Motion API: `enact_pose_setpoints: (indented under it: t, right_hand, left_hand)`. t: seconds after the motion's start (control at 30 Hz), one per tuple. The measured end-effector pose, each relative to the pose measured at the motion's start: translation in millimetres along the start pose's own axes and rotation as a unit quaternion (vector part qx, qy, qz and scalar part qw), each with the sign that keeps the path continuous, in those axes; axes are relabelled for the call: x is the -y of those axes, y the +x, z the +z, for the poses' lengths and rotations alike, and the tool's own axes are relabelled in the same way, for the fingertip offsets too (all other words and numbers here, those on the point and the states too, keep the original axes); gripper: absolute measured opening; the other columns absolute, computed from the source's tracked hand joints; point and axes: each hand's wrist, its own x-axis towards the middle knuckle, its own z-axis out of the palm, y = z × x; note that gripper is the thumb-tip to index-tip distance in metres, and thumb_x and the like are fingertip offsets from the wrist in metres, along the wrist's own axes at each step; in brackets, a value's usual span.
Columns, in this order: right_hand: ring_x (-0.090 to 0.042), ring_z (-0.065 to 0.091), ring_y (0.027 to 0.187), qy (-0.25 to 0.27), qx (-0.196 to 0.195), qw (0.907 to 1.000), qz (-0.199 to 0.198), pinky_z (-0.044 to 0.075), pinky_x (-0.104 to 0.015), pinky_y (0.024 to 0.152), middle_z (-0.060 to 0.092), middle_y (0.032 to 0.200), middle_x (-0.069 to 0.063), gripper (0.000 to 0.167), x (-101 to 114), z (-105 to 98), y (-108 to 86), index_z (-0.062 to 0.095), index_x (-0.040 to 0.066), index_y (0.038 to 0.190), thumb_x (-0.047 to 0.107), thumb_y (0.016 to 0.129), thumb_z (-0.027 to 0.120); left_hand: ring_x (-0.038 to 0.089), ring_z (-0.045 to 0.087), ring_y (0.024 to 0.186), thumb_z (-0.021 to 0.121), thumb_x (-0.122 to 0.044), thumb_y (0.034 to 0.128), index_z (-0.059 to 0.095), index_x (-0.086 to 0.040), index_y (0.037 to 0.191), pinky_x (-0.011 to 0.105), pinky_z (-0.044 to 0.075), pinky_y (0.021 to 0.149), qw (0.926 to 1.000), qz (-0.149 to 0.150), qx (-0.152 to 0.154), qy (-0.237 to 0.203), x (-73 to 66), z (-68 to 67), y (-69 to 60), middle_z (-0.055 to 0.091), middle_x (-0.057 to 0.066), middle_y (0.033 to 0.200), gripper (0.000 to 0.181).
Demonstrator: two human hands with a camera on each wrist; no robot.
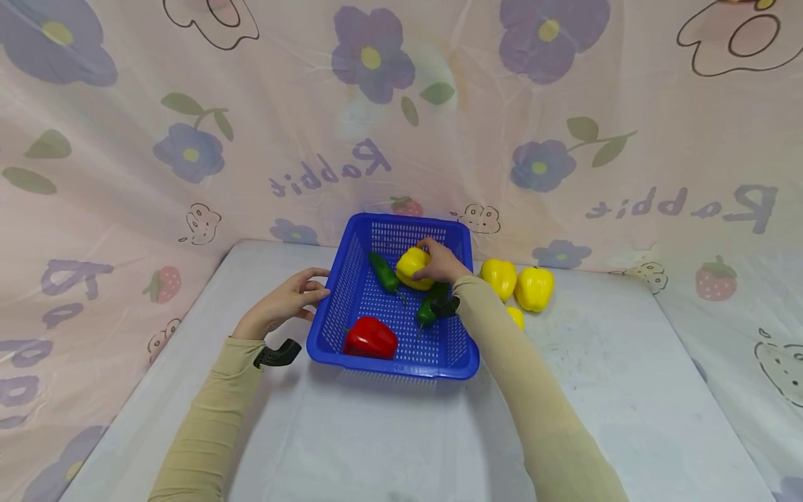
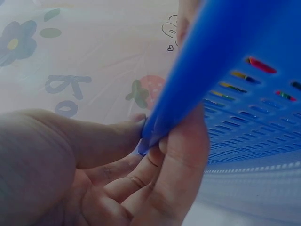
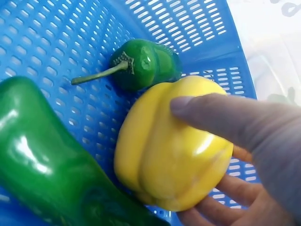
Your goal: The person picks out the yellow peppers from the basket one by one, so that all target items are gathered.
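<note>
A blue plastic basket (image 1: 392,366) with slotted walls sits on the table. My left hand (image 1: 282,301) pinches its left rim between thumb and fingers, as the left wrist view shows close up. Inside the basket, my right hand (image 1: 444,263) grips a yellow bell pepper (image 3: 164,146), thumb on top and fingers round its far side. Two green peppers lie in there: one green pepper (image 1: 383,273) left of the yellow one, another green pepper (image 1: 429,305) nearer me, partly covered by the right wrist camera. A red bell pepper (image 1: 371,338) rests in the near left corner.
To the right of the basket stand more yellow bell peppers: one yellow pepper (image 1: 498,279), another yellow pepper (image 1: 534,288), and a third yellow pepper (image 1: 516,317) partly hidden by my right sleeve. A patterned curtain (image 1: 439,139) hangs behind the white table (image 1: 627,390).
</note>
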Motion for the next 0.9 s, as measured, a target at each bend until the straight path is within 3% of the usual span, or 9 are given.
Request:
enact_pose_setpoints:
  t: [0.4,0.9]
  right_hand:
    - [-0.029,0.051,0.11,-0.025,-0.022,0.9985,-0.043,0.044,-0.043,0.097,0.052,0.128,-0.015,0.07,6.1,-9.7,-6.3,0.043,0.009,0.137,0.017,0.078,0.08]
    - [-0.028,0.052,0.111,0.001,-0.037,0.995,-0.093,0.046,-0.042,0.095,0.052,0.129,-0.014,0.069,12.2,-26.2,-30.4,0.044,0.013,0.136,0.023,0.078,0.08]
  left_hand:
    - [0.027,0.06,0.088,0.051,-0.014,0.1001,0.029,-0.001,0.144,0.041,0.057,0.072,1.0,0.003,0.004,-0.002,0.0,0.0,0.2,0.054,0.022,0.106,0.05]
    - [0.028,0.06,0.09,0.051,-0.014,0.1,0.028,-0.002,0.145,0.041,0.057,0.073,1.0,0.003,0.006,-0.005,1.7,-1.0,0.2,0.053,0.023,0.107,0.052]
